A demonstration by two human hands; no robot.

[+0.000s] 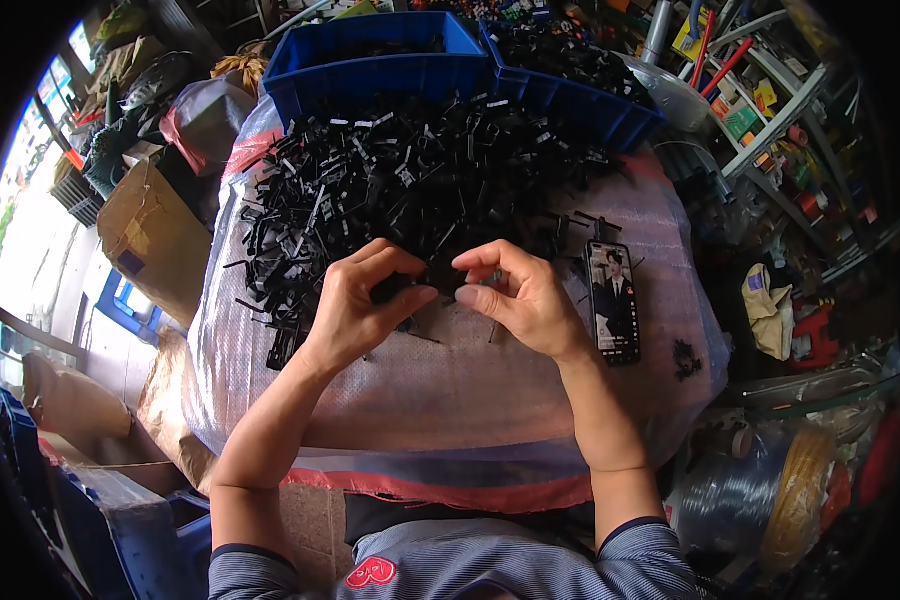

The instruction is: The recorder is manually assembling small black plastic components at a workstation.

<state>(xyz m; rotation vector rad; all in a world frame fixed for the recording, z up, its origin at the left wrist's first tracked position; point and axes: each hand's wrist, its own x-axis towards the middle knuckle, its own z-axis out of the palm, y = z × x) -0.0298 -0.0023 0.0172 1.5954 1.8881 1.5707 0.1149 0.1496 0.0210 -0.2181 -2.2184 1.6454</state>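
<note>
Over the near edge of a heap of small black plastic parts (400, 190), both of my hands are raised close together. My left hand (355, 300) is curled, with a small black plastic part (386, 289) between its thumb and fingers. Facing it, my right hand (525, 300) has its thumb and forefinger bent toward each other; whatever lies between them is too small to make out. A narrow gap separates the two sets of fingertips.
Two blue bins (375, 75) (570, 95) hold black parts behind the heap. A phone (613, 300) showing a video lies right of my right hand, near a small black cluster (687, 360). Woven plastic sheeting (450, 400) covers the work surface. Shelving (780, 150) stands at right.
</note>
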